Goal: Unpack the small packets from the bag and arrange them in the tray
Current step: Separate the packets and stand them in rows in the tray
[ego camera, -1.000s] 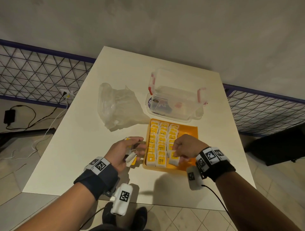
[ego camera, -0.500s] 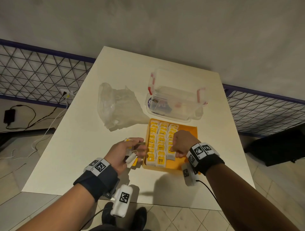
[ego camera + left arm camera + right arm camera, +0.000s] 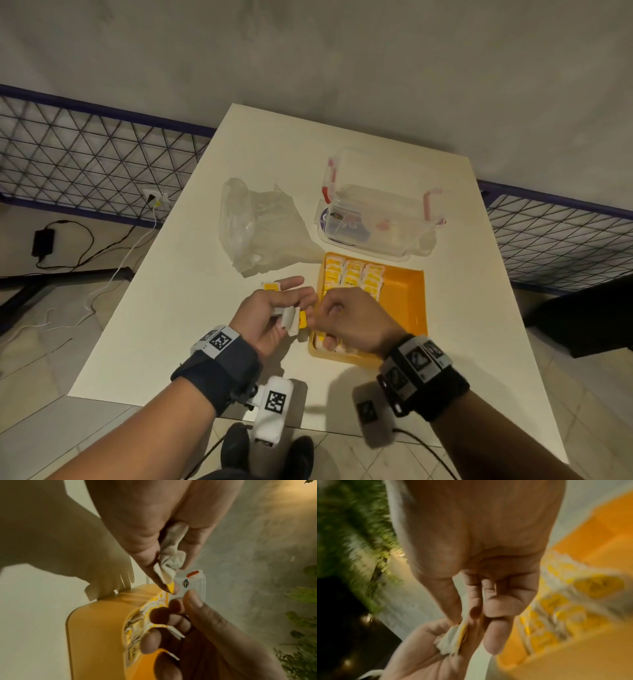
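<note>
Rows of small yellow-and-white packets (image 3: 352,277) fill the left part of the orange tray (image 3: 404,308). My left hand (image 3: 291,298) hovers just left of the tray and holds several packets (image 3: 289,320), one more sticking out by its fingertips (image 3: 270,286). My right hand (image 3: 318,315) has reached across the tray's near left corner. In the right wrist view its thumb and forefinger (image 3: 465,615) pinch the yellow edge of a packet (image 3: 460,628) held in the left palm. The crumpled clear bag (image 3: 260,226) lies behind the left hand.
A clear lidded container (image 3: 376,219) with red clips stands right behind the tray. The right side of the tray holds no packets. The white table (image 3: 178,308) ends close to my body; wire fencing and floor cables lie beyond its left edge.
My right hand left the near rows of the tray and moved left to the left hand, where it now pinches a packet. The left hand shifted slightly toward the tray.
</note>
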The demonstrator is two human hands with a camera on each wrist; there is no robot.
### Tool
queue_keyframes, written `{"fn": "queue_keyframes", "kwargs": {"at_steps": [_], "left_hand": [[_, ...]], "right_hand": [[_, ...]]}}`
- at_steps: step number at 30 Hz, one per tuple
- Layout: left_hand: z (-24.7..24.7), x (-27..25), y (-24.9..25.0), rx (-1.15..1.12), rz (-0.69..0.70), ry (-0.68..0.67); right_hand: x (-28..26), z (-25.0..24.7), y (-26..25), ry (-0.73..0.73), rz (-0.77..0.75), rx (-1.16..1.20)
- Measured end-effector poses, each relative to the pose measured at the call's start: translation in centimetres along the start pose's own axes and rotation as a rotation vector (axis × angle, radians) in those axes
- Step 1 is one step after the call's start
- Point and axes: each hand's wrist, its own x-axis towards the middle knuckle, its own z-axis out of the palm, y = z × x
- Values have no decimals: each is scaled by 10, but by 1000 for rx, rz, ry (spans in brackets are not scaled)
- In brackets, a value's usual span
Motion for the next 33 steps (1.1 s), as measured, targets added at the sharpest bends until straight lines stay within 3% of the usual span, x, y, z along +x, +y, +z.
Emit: {"fn": "queue_keyframes", "kwargs": {"at_steps": [3, 7, 14, 17, 24, 30, 33], "left_hand": [[0, 3, 1, -36, 60, -10], [1, 3, -1, -56, 97, -49], [0, 0, -5, 170, 114, 40], [-1, 1, -8, 281, 138, 52], [-1, 3, -6, 387, 175, 42], [2, 2, -5, 382, 169, -8], [3, 3, -5, 373, 164, 12]], "right_hand": [[3, 15, 2, -47, 65, 226], [9, 21, 1, -11, 58, 352], [17, 2, -2, 226, -61, 34], [16, 3, -1, 255, -125, -70], [16, -1, 0, 192, -40, 273], [19, -9, 4, 239, -28, 322], [19, -19, 1, 296, -71, 225]]}}
